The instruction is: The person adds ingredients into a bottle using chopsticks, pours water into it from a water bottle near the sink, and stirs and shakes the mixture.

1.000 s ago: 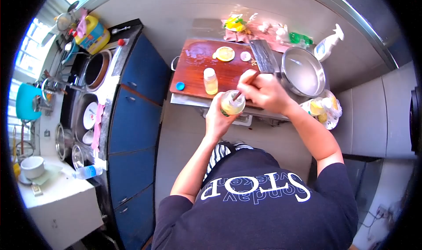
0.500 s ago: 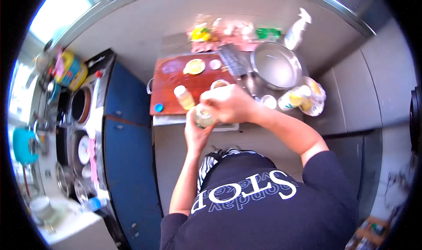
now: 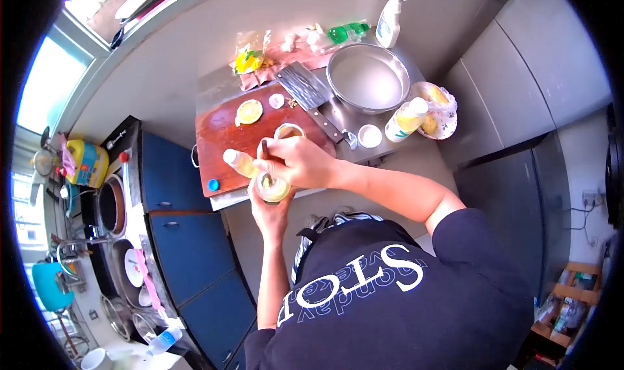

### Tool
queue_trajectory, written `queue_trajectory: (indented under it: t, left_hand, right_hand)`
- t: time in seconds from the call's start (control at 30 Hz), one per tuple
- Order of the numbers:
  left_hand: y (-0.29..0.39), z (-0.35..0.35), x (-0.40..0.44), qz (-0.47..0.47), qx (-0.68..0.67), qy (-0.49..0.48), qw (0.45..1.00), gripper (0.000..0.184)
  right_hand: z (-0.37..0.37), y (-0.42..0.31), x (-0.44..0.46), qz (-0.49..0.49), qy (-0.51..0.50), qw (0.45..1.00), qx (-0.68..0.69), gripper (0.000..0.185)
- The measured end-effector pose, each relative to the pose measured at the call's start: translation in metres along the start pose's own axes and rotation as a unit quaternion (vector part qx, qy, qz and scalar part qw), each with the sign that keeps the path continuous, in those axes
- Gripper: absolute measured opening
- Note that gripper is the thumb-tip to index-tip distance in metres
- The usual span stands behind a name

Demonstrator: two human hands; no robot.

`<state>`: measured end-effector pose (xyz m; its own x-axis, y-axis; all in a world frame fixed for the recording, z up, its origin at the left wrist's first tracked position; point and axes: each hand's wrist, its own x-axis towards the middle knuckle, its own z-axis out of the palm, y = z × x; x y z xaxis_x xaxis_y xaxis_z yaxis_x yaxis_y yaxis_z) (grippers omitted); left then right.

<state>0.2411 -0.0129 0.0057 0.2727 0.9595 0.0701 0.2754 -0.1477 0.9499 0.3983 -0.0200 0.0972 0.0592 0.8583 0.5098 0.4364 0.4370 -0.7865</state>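
My left hand (image 3: 268,215) is wrapped round a clear glass jar (image 3: 278,192) with pale yellowish contents, held at the board's front edge. Directly above its mouth, my right hand (image 3: 302,163) is closed on a thin dark handle (image 3: 264,149); the lower end is hard to make out. A small bottle of yellow liquid (image 3: 244,164) with a white top is beside the jar. Partly behind my right hand stands another small glass container (image 3: 288,131). On the wooden cutting board (image 3: 221,136) lie a cut lemon (image 3: 249,112), a small white round piece (image 3: 276,101) and a blue cap (image 3: 213,185).
A cleaver (image 3: 302,87) lies across the board's right edge, near a steel basin (image 3: 341,77). Further right are a white cup (image 3: 370,136), a yellow-and-white bottle (image 3: 406,121) and a plate (image 3: 448,128). Behind stand a spray bottle (image 3: 390,19) and a green bottle (image 3: 348,32).
The camera view has turned, so the counter things appear shifted left. Both hands stay together at the jar; the dark handle in my right hand now shows.
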Motion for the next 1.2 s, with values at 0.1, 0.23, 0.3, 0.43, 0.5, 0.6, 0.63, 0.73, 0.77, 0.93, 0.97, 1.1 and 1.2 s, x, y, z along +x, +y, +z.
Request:
queue_trajectory:
  t: [0.1, 0.23, 0.3, 0.43, 0.5, 0.6, 0.63, 0.73, 0.77, 0.93, 0.97, 1.1, 1.2]
  left_hand:
    - [-0.006, -0.003, 0.003, 0.028, 0.037, -0.010, 0.999, 0.074]
    - [-0.001, -0.002, 0.000, 0.026, -0.005, -0.016, 1.000, 0.073]
    - [-0.004, -0.002, 0.001, 0.017, 0.022, -0.012, 1.000, 0.074]
    - [-0.009, -0.004, 0.001, 0.023, 0.038, -0.018, 0.999, 0.073]
    - [0.003, -0.003, -0.003, 0.028, 0.031, -0.012, 0.999, 0.072]
    - [-0.005, -0.002, -0.001, 0.022, 0.033, -0.010, 0.999, 0.072]
    - [-0.008, -0.002, 0.000, 0.015, 0.038, -0.010, 0.999, 0.072]
    - [-0.013, -0.001, 0.000, 0.071, 0.033, 0.003, 0.997, 0.073]
    - [-0.016, -0.001, 0.001, 0.064, 0.019, 0.001, 0.998, 0.074]
    - [-0.019, -0.002, 0.001, 0.055, -0.005, -0.002, 0.998, 0.074]
    - [-0.018, -0.003, 0.001, 0.053, 0.002, -0.006, 0.999, 0.073]
    - [-0.010, -0.005, 0.002, 0.042, 0.018, -0.023, 0.999, 0.073]
    - [-0.019, -0.007, 0.003, 0.028, -0.003, -0.031, 0.999, 0.074]
  right_hand:
    - [-0.003, -0.005, -0.005, -0.108, -0.052, 0.983, -0.141, 0.015]
    - [0.001, -0.010, -0.002, -0.011, -0.044, 0.999, 0.018, 0.015]
    - [-0.003, -0.008, 0.001, -0.063, -0.005, 0.998, -0.014, 0.014]
    - [-0.002, -0.004, -0.007, -0.130, -0.055, 0.982, -0.123, 0.021]
    - [-0.001, -0.006, -0.008, -0.025, -0.102, 0.992, -0.066, 0.023]
    - [-0.009, -0.009, -0.006, 0.023, -0.112, 0.992, -0.057, 0.029]
    - [-0.012, -0.011, -0.007, 0.024, -0.121, 0.988, -0.087, 0.032]
    - [-0.044, -0.018, -0.019, -0.049, -0.047, 0.988, -0.141, 0.044]
    - [-0.067, -0.016, -0.025, 0.012, -0.058, 0.992, -0.111, 0.056]
    - [-0.188, 0.015, -0.077, 0.166, 0.098, 0.814, -0.548, 0.056]
    - [-0.202, 0.020, -0.089, 0.248, 0.065, 0.763, -0.594, 0.059]
    - [-0.220, 0.036, -0.105, 0.349, -0.021, 0.762, -0.545, 0.053]
    - [-0.228, 0.052, -0.112, 0.314, -0.031, 0.775, -0.547, 0.046]
